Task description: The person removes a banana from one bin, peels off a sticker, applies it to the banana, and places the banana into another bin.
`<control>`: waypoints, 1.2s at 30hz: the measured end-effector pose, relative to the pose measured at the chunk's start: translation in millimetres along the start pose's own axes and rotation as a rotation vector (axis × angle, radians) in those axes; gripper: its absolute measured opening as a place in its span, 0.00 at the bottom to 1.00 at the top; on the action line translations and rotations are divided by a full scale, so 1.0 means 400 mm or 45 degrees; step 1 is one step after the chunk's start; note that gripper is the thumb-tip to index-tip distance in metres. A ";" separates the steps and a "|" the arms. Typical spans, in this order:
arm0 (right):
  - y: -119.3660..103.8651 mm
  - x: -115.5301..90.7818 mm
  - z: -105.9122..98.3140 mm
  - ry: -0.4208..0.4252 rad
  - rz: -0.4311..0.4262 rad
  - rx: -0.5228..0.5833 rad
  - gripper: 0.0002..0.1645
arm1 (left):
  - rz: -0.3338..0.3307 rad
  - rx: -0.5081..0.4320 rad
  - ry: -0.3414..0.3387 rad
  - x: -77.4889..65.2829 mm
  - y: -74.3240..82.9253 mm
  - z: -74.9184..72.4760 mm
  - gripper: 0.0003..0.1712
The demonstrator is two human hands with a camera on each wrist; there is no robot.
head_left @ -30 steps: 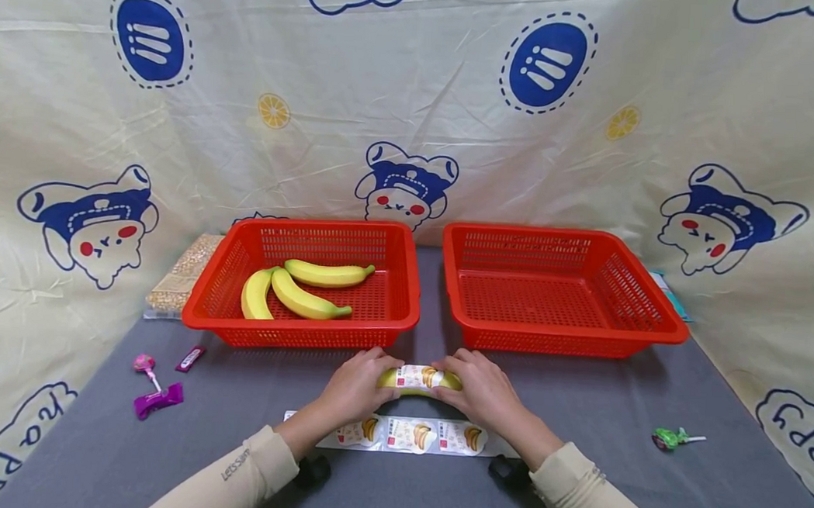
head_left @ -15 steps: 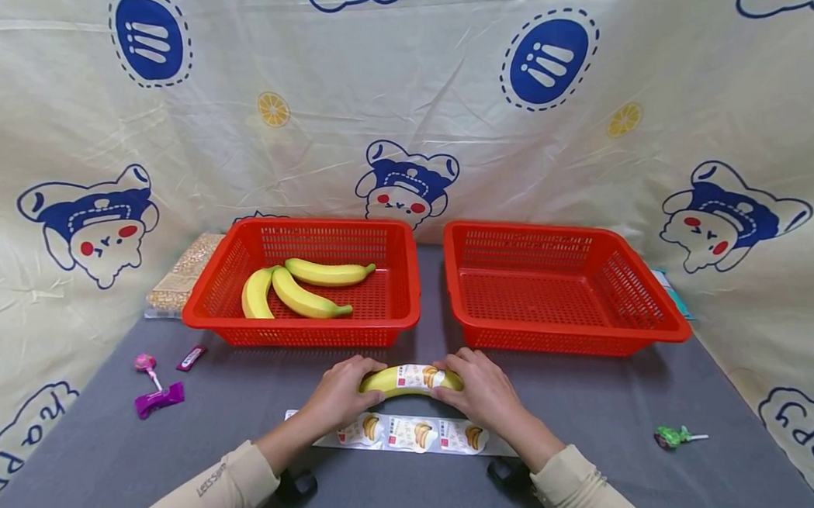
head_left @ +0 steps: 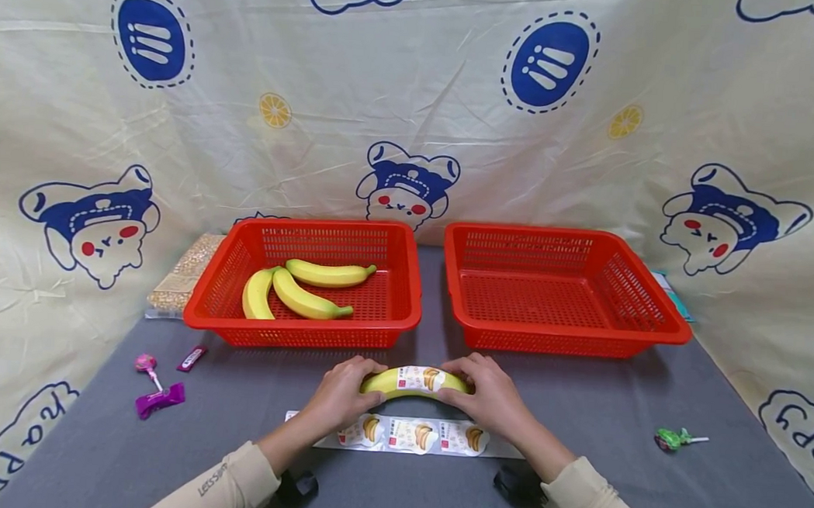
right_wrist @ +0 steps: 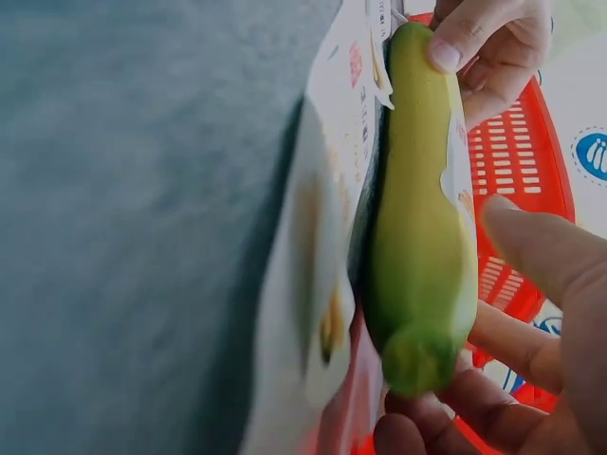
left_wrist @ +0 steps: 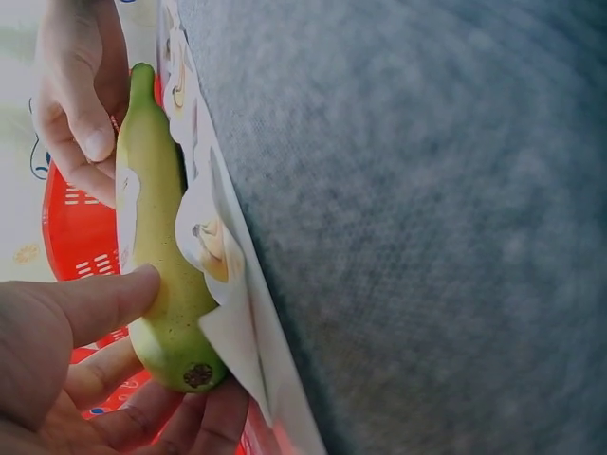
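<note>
A yellow banana (head_left: pixel 385 382) with a white banana-picture label (head_left: pixel 420 378) stuck along its middle lies crosswise before me, just beyond a strip of labels (head_left: pixel 413 435). My left hand (head_left: pixel 339 394) grips its left end, thumb on the near side and fingers on the far side. Around the other end is my right hand (head_left: pixel 485 395); in the right wrist view its thumb (right_wrist: pixel 531 232) stands off the peel, while its fingers lie loosely bent beside the greenish tip. Three more bananas (head_left: pixel 306 298), with no label visible, lie in the left red basket (head_left: pixel 304 333).
A second red basket (head_left: pixel 569 343) stands at the back right. Packaged grains (head_left: pixel 185 275) lie behind the left basket. A pink lollipop (head_left: pixel 146 364) and purple wrapped candy (head_left: pixel 160 400) are at left, a green lollipop (head_left: pixel 675 439) at right. A printed cloth (head_left: pixel 418 68) hangs behind.
My left hand has slid left along the banana to its end, uncovering more peel. My right hand has shifted slightly right, and its thumb now stands off the peel.
</note>
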State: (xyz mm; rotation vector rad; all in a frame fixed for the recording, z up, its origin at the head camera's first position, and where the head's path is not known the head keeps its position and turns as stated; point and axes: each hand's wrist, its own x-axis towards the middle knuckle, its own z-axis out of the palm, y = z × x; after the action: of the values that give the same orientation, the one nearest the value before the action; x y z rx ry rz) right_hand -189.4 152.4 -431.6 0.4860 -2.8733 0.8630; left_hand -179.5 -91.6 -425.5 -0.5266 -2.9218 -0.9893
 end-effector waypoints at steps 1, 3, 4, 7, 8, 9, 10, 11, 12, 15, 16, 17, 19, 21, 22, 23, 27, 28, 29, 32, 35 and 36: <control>0.004 -0.003 -0.004 0.001 0.012 0.029 0.21 | -0.001 -0.001 0.002 0.000 0.000 0.000 0.20; 0.015 -0.008 -0.013 -0.003 0.054 0.105 0.21 | -0.007 -0.001 0.003 -0.001 0.001 -0.001 0.20; 0.022 -0.011 -0.019 -0.006 0.077 0.144 0.21 | -0.008 0.001 0.004 -0.001 0.001 -0.001 0.20; 0.044 -0.022 -0.040 -0.011 0.162 0.257 0.20 | -0.023 -0.011 0.001 -0.003 0.002 -0.002 0.21; 0.053 -0.026 -0.047 -0.009 0.195 0.287 0.21 | -0.024 -0.012 0.001 -0.003 0.001 -0.002 0.21; 0.061 -0.030 -0.055 -0.005 0.223 0.313 0.21 | -0.021 -0.013 0.002 -0.003 0.001 -0.002 0.21; 0.070 -0.033 -0.062 0.006 0.247 0.331 0.21 | -0.022 -0.014 0.003 -0.003 0.001 -0.002 0.21; 0.079 -0.036 -0.070 0.020 0.265 0.354 0.21 | -0.026 -0.018 0.003 -0.003 0.002 -0.002 0.21; 0.088 -0.039 -0.076 0.038 0.279 0.367 0.21 | -0.024 -0.016 0.004 -0.003 0.001 -0.002 0.21; 0.113 -0.044 -0.094 0.089 0.326 0.433 0.21 | -0.023 -0.014 0.005 -0.003 0.002 -0.002 0.20; 0.120 -0.044 -0.099 0.103 0.349 0.456 0.22 | -0.025 -0.015 0.004 -0.003 0.002 -0.002 0.20; 0.127 -0.044 -0.105 0.117 0.371 0.483 0.22 | -0.027 -0.016 0.004 -0.004 0.002 -0.002 0.20; 0.139 -0.044 -0.117 0.130 0.431 0.531 0.24 | -0.030 -0.018 0.004 -0.004 0.002 -0.002 0.20; 0.150 -0.042 -0.129 0.143 0.488 0.583 0.28 | -0.024 -0.014 0.007 -0.005 0.002 -0.001 0.20; 0.156 -0.041 -0.136 0.150 0.515 0.598 0.29 | -0.020 -0.009 0.008 -0.005 0.001 -0.001 0.20; 0.161 -0.039 -0.142 0.159 0.540 0.614 0.31 | -0.020 -0.009 0.008 -0.005 0.001 -0.002 0.20; 0.180 -0.035 -0.165 0.200 0.608 0.709 0.36 | -0.026 -0.007 0.002 -0.004 0.001 -0.001 0.20; 0.183 -0.034 -0.170 0.210 0.621 0.745 0.36 | -0.034 -0.013 -0.002 -0.004 0.001 -0.001 0.20; 0.186 -0.033 -0.174 0.223 0.632 0.790 0.37 | -0.043 -0.018 -0.004 -0.003 0.002 0.000 0.20; 0.192 -0.030 -0.186 0.259 0.665 0.942 0.36 | -0.052 -0.020 -0.013 -0.003 0.003 -0.001 0.21; 0.195 -0.028 -0.193 0.311 0.684 1.104 0.29 | -0.059 -0.024 -0.020 -0.003 0.004 -0.001 0.21; 0.197 -0.027 -0.195 0.328 0.685 1.154 0.27 | -0.058 -0.026 -0.021 -0.003 0.003 -0.001 0.21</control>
State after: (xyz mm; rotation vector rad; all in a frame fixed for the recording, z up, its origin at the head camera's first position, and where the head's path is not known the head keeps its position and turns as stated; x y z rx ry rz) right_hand -204.7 260.5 -409.4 -0.3650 -2.2389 2.1211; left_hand -178.1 -91.1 -424.7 -0.4728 -2.9538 -1.0253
